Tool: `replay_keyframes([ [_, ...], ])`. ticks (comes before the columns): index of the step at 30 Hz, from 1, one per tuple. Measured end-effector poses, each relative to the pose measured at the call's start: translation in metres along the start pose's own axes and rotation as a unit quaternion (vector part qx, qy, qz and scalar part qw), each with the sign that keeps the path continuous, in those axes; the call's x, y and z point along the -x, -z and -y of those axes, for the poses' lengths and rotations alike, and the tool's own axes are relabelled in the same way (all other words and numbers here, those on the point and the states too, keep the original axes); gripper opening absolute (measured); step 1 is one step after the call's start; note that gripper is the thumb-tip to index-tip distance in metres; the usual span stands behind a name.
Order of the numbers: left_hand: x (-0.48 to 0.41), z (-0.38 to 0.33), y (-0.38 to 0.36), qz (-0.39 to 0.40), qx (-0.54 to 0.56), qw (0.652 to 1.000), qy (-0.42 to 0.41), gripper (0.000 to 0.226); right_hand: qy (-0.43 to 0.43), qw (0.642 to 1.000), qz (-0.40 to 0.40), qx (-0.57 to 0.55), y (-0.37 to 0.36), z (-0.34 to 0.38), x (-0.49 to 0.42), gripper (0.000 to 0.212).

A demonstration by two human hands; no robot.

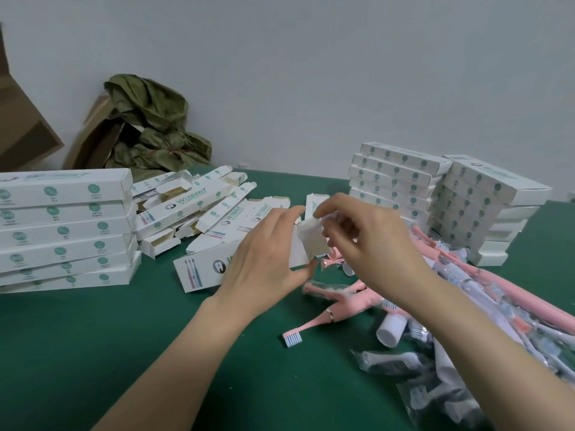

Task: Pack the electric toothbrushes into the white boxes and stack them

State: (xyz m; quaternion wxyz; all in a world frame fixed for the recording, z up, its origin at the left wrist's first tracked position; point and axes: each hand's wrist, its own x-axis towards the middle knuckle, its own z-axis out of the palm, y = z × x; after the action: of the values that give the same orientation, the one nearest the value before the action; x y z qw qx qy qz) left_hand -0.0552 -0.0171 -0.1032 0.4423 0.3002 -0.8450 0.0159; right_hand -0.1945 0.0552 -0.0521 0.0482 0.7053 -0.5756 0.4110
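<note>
- Got closed box stacks [62, 228] parked mid-left and mid-right, out of the work spot.
- Loose toothbrushes [466, 290] heaped lower right, within easy reach.
- Centre frame: left hand [267, 253] gripping a white box [303, 244], right hand [367, 244] pinching its end flap, probably prepping that end.

matt card boxes [65, 194], green felt-like table [93, 353]

Pink and white on a dark green table [93, 353].
The boxes [62, 191] at the left edge are white with teal round marks; toothbrushes [339, 303] toward the right edge are pink, one with blue-and-white bristles [292, 338]; the bag [149, 126] at the far edge is olive.
</note>
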Motion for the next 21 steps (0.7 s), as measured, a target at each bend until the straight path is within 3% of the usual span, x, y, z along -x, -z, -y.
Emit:
replay_keyframes([
  [4, -0.002, 0.001, 0.002, -0.039, 0.024, 0.999, 0.025, 0.07, -0.072, 0.989, -0.057, -0.114, -0.005, 0.001, -0.009, 0.018],
  [8, -0.005, 0.002, 0.005, -0.054, 0.03, 0.997, 0.035, 0.071, -0.022, 0.996, -0.041, -0.072, -0.019, 0.008, -0.005, 0.02],
  [10, -0.006, 0.003, 0.007, -0.063, 0.036, 0.996, 0.042, 0.07, -0.03, 0.992, -0.053, -0.106, -0.021, 0.009, -0.002, 0.024],
  [13, -0.008, 0.003, 0.009, -0.078, 0.035, 0.995, 0.045, 0.069, -0.048, 0.982, -0.077, -0.166, -0.019, 0.01, -0.002, 0.013],
  [18, -0.008, 0.0, 0.012, -0.08, 0.04, 0.994, 0.055, 0.067, -0.007, 0.989, -0.113, -0.09, -0.024, 0.013, -0.004, 0.011],
  [21, -0.008, -0.006, 0.013, -0.077, 0.055, 0.994, 0.051, 0.069, 0.013, 0.989, -0.135, 0.064, -0.028, 0.015, -0.006, 0.008],
])
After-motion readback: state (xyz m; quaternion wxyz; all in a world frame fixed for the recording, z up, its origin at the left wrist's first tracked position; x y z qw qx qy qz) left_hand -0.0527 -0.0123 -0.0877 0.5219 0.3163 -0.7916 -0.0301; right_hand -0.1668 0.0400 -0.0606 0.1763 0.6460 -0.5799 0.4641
